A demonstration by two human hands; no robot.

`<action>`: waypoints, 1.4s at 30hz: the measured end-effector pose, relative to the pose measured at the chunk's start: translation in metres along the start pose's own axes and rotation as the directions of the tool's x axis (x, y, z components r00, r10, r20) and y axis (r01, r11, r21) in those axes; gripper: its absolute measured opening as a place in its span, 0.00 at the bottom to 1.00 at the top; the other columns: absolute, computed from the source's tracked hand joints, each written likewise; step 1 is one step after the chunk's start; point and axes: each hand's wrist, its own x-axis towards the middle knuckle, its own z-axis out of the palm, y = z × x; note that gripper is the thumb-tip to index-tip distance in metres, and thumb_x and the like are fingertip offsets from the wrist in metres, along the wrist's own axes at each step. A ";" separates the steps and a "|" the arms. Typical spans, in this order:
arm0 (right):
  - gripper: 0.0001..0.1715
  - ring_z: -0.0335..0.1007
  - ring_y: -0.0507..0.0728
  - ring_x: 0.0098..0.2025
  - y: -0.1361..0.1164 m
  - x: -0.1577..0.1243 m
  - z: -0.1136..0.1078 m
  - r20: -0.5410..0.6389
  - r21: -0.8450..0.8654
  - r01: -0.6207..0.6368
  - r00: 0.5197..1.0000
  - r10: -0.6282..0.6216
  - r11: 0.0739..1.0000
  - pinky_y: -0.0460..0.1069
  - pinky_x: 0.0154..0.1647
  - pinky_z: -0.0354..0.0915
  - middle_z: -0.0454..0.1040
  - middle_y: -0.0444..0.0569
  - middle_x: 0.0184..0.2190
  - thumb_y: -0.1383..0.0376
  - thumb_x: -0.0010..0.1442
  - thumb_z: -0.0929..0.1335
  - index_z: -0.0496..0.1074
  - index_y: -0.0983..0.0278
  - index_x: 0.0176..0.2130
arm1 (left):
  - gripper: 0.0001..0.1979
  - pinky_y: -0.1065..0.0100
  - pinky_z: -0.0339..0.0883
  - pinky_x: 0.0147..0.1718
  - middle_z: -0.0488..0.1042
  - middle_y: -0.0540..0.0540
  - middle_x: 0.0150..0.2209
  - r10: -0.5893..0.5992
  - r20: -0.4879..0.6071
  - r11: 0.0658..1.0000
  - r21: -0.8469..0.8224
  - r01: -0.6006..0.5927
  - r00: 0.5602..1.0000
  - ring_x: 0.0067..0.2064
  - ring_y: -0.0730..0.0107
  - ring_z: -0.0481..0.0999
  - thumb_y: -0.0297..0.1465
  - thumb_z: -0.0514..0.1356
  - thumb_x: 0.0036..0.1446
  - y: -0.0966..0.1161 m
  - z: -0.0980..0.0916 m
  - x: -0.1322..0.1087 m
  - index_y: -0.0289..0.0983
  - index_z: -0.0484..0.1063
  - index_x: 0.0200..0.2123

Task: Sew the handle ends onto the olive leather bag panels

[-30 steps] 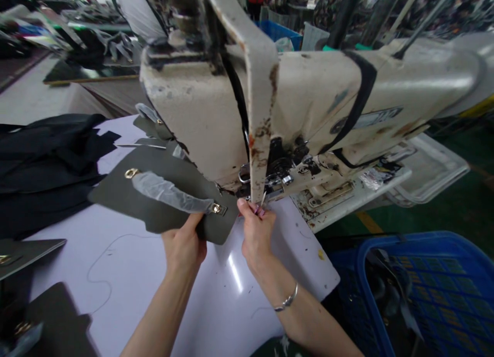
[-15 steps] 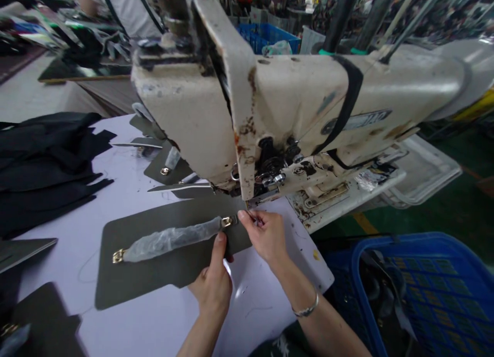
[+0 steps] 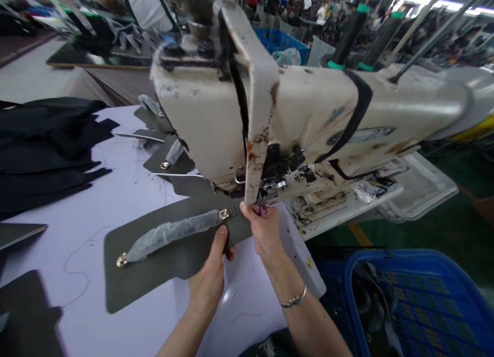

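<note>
A dark grey-green flat panel (image 3: pixel 165 267) lies on the white table, its right end near the sewing machine's (image 3: pixel 210 120) needle area. Along it runs a handle (image 3: pixel 173 233) wrapped in clear plastic, with a gold buckle at each end. My left hand (image 3: pixel 210 269) grips the panel's near edge, thumb on top beside the right buckle and fingers underneath. Just below the machine head, my right hand (image 3: pixel 264 226) is closed at the panel's right end. Something small and dark shows at its fingertips, too little visible to name.
More grey panels with plastic-wrapped handles (image 3: pixel 175 154) lie behind the machine head. Black fabric pieces (image 3: pixel 46 151) are piled at the left, and another panel (image 3: pixel 27 310) lies at the near left. A blue basket (image 3: pixel 428 259) with dark pieces stands low on the right.
My right hand has risen slightly, closer to the underside of the machine head, its fingers curled more. My left hand still grips the panel. The whole view has shifted a little.
</note>
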 end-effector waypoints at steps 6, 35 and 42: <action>0.33 0.44 0.48 0.22 -0.007 0.005 -0.018 0.115 -0.380 0.175 0.983 -0.142 0.908 0.47 0.24 0.44 0.50 0.38 0.16 0.50 0.59 0.72 0.54 0.61 0.17 | 0.24 0.68 0.68 0.22 0.77 0.43 0.25 -0.104 0.770 0.982 0.180 -0.059 0.630 0.25 0.66 0.74 0.49 0.58 0.65 0.043 -0.040 -0.001 0.35 0.79 0.31; 0.28 0.48 0.46 0.17 -0.038 -0.022 0.076 0.542 0.536 -0.694 0.720 0.433 0.481 0.41 0.17 0.47 0.56 0.37 0.20 0.57 0.79 0.53 0.71 0.68 0.39 | 0.15 0.61 0.60 0.30 0.77 0.44 0.42 0.669 0.395 0.037 0.828 -0.559 0.629 0.43 0.56 0.78 0.30 0.57 0.64 0.063 -0.066 0.121 0.41 0.77 0.51; 0.23 0.42 0.47 0.17 -0.036 -0.020 0.074 0.496 0.551 -0.649 0.760 0.420 0.525 0.42 0.16 0.43 0.53 0.36 0.20 0.60 0.78 0.55 0.67 0.65 0.34 | 0.14 0.62 0.56 0.28 0.77 0.43 0.40 0.617 0.410 0.023 0.845 -0.535 0.672 0.42 0.57 0.77 0.30 0.54 0.67 0.073 -0.070 0.121 0.41 0.78 0.49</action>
